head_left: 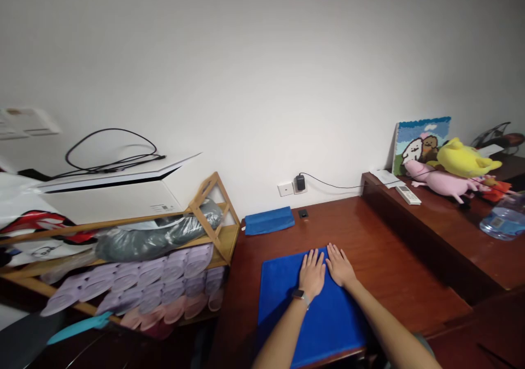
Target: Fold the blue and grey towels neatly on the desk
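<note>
Our left hand point(313, 277) lies palm down on the blue cloth point(281, 295), its fingers straight and slightly parted, gripping nothing. Our right hand point(341, 269) is flat too, its fingers extended and its palm wide, with no hold on anything; it rests at the cloth's right side near the far corner, and we cannot tell how much of it is on fabric and how much on wood. The cloth is spread on the reddish-brown wooden desk point(381, 238) directly before us, running from just beyond our fingertips towards the desk's near edge.

As we judge it, flattening the cloth calls for broad, even pressure through whole palms rather than fingertips, which could drag the fabric into ridges. We do well to anchor it with our left hand while the right strokes outward along its edge, lightly enough that the cloth does not skid on the smooth wood. The smartwatch point(301, 294) on our left wrist could catch the fabric, so we keep that wrist a little raised. The folded blue cloth point(269, 221) near the wall lies well apart from our fingers and needs no touching.
</note>
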Motion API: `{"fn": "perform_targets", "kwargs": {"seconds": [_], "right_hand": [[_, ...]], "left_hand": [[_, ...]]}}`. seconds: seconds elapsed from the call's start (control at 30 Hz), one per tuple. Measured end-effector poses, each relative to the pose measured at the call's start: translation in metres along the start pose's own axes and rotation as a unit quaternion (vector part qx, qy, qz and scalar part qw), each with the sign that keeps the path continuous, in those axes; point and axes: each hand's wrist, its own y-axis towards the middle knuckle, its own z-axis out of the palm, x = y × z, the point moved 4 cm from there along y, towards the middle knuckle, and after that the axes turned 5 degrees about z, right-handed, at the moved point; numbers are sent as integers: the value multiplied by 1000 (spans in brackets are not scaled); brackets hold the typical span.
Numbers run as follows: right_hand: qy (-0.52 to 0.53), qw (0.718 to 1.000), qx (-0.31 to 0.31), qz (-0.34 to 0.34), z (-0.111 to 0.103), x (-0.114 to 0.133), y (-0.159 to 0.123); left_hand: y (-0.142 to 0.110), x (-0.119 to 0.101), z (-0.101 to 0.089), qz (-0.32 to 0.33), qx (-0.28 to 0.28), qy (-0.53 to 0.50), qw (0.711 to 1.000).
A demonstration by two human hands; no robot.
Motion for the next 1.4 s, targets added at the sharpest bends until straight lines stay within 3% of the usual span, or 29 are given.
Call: {"fn": "perform_targets", "kwargs": {"seconds": [0.1,0.2,0.27,0.47,0.53,0.6,0.73,0.83,0.93,1.03,1.13,1.23,1.3,1.4], "right_hand": [[-3,1000,-3,8,8,-7,0],[-2,1000,-10,11,10,-10,2],[-9,1000,-9,14,10,-10,4],[-25,1000,6,-1,6,-10,9],[-30,999,11,-3,4,-10,11],[-35,999,19,-1,2,-9,11],[-44,999,15,3,-4,-3,5],[-39,999,-23,-12,-4,0,-2],[-36,999,-10,1,3,-3,-8],[-39,999,20,14,10,-8,-9],[-55,998,33,-2,13,-10,-9],[-51,998,28,3,12,-10,-8],[-33,999,21,13,10,-9,-9],[-14,999,19,21,7,-7,-10]], "left_hand": [[29,-21,18,-15,10,-18,1000],[27,-11,21,-28,16,5,999],[7,19,12,-57,18,42,997],[-76,139,-36,-164,28,144,975],[-91,161,-45,-190,34,150,970],[-96,168,-50,-206,36,149,966],[-93,159,-57,-190,13,153,970],[-79,130,-60,-141,-36,147,978],[-48,76,-46,-63,-38,101,992],[-8,9,-17,7,-9,33,999],[18,-32,12,11,21,-18,1000],[17,-21,21,-19,31,-17,999],[-1,15,12,-52,27,11,998],[-44,91,-16,-136,25,67,988]]}}
